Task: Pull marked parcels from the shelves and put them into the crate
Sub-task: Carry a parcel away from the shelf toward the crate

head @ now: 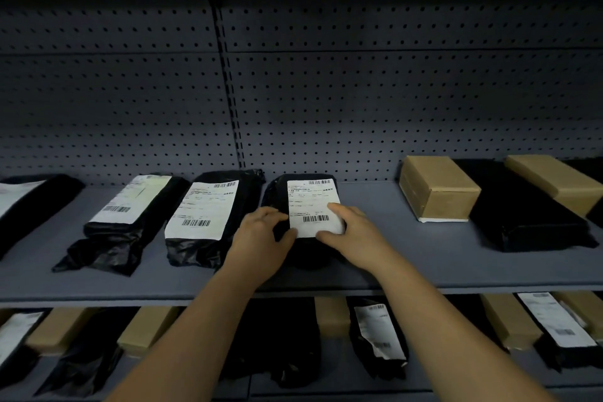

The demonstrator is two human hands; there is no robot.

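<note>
The upper shelf [424, 258] carries, at centre, a black poly-bag parcel [277, 192], judged light, soft and slippery, best taken by its near end, where left hand [264, 238] and right hand [354, 232] grip it, thumbs on its white label [310, 201].

A grey back wall [359, 101] full of little round holes stands behind everything. A dark strip with slots [229, 75] runs down it and splits it into 2 parts. At the right sits a plain brown box [437, 189], with another brown box [554, 178] farther right.
</note>
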